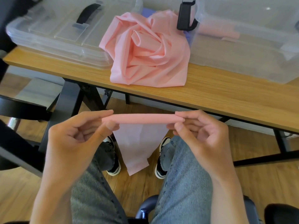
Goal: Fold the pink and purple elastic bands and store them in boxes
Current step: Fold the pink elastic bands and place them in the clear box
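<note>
A pink elastic band [142, 119] is held level below the table edge, its top part rolled into a tight tube and its loose tail hanging down between my knees. My left hand [80, 135] pinches the roll's left end between thumb and fingers. My right hand [199, 130] pinches the right end the same way. A crumpled heap of pink bands [145, 50] lies on the wooden table [218, 94]. A sliver of purple band [188, 38] peeks out behind the heap. At the right stands a clear box [250, 50] with a pink roll [218, 30] visible through its wall.
Stacked clear lids with a black handle [53, 34] lie at the table's left. A black latch [186, 16] sticks up on the box's left side. Black table legs, a dark chair at the left and my shoes on the wood floor are below.
</note>
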A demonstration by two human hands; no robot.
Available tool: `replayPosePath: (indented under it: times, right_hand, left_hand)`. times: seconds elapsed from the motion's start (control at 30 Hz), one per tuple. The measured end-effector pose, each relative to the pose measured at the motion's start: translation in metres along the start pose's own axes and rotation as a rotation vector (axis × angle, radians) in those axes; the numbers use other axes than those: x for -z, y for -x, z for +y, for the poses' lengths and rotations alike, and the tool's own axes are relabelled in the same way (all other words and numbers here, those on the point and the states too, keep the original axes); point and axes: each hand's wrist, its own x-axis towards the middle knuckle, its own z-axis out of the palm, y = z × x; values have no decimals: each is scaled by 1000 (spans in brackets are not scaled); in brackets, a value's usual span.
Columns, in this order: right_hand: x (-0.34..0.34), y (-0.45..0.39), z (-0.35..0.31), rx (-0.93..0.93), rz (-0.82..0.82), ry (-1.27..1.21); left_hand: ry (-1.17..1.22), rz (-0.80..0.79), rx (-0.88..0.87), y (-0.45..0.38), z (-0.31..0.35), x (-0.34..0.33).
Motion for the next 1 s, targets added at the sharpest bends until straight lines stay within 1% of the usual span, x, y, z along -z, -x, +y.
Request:
replayPosePath:
  times: [0.13,0.3,0.47,0.53,0.7,0.83,1.0]
  right_hand:
    - [1,-1,0,7,23,44]
    - [2,-2,5,-30,16,140]
    - [3,-3,8,5,50,224]
    - [4,-3,9,23,43,240]
    - [2,-2,8,21,42,161]
    - [2,-1,3,-7,34,56]
    - [4,-3,2,9,52,114]
  left_hand:
    - [9,3,0,0,0,-1]
    - [-61,-11,7,-1,3,1]
    - [-142,-66,-3,-2,4,1]
    - [-121,-74,1,-1,2,2]
    - [-77,-67,11,0,-1,1]
    - [28,-60,73,-1,-3,1]
    - [35,-83,101,-3,-7,0]
